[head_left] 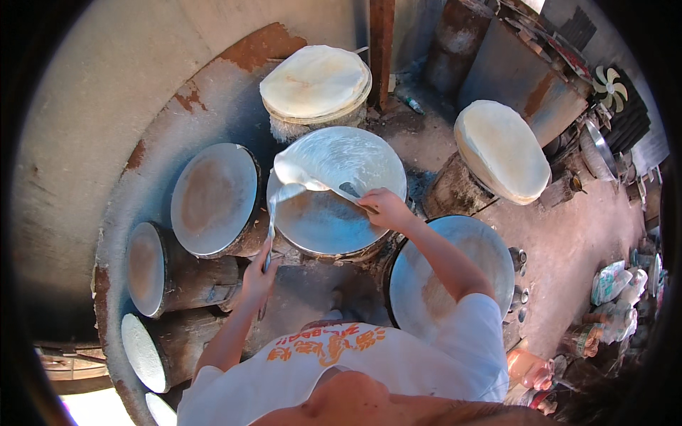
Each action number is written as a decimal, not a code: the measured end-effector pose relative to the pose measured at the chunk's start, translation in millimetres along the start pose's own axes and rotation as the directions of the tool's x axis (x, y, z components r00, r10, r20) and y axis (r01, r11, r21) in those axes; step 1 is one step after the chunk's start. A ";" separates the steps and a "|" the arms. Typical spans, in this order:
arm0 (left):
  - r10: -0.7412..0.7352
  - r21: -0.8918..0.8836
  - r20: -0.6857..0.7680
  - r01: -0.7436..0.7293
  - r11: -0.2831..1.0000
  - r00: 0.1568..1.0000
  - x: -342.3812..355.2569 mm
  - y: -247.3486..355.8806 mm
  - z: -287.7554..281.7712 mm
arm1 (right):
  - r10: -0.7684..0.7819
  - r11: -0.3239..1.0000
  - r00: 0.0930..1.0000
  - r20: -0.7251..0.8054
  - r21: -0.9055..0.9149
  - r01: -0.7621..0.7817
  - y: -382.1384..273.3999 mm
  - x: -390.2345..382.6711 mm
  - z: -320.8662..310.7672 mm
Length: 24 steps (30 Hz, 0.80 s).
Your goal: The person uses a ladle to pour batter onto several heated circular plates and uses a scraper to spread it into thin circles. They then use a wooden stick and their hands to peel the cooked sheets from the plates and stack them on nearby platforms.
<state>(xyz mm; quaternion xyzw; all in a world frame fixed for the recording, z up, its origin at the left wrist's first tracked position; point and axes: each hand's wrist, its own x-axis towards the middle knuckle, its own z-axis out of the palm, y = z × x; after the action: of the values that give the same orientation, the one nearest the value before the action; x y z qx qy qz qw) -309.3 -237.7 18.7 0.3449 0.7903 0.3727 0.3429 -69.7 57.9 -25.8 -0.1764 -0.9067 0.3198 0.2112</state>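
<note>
A: In the head view, where do we locate the thin white sheet [341, 157]?
B: We find it over the far half of the central round griddle [323, 226], ahead of us, its near edge slanting toward us at the right.
A: How do we read the hands?
B: Our left hand [258, 278] grips a long flat blade [272, 220] reaching forward to the sheet's curled left end. Our right hand [387, 209], nearer the sheet, clasps a slim handle [367, 206] beside its near edge.
</note>
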 end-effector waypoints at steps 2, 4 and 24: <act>0.024 0.003 0.010 -0.024 1.000 1.000 -17.3 -4.2 -3.5 | 0.005 0.992 1.000 0.014 0.128 -0.006 11.5 -7.1 -20.7; 0.056 0.144 0.101 -0.070 0.987 0.993 -13.9 4.9 -0.6 | 0.218 0.963 0.975 -0.037 0.168 -0.209 38.8 3.7 -45.4; -0.104 0.205 0.199 0.062 0.977 0.975 -62.4 -0.8 -2.2 | 0.009 0.966 0.956 0.295 0.243 -0.084 47.4 10.8 -56.8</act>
<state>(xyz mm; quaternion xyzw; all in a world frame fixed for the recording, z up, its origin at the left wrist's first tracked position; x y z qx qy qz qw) -278.3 -288.8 36.9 0.3809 0.7970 0.2393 0.4031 -41.9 126.3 -13.8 -0.1206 -0.8751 0.4602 0.0884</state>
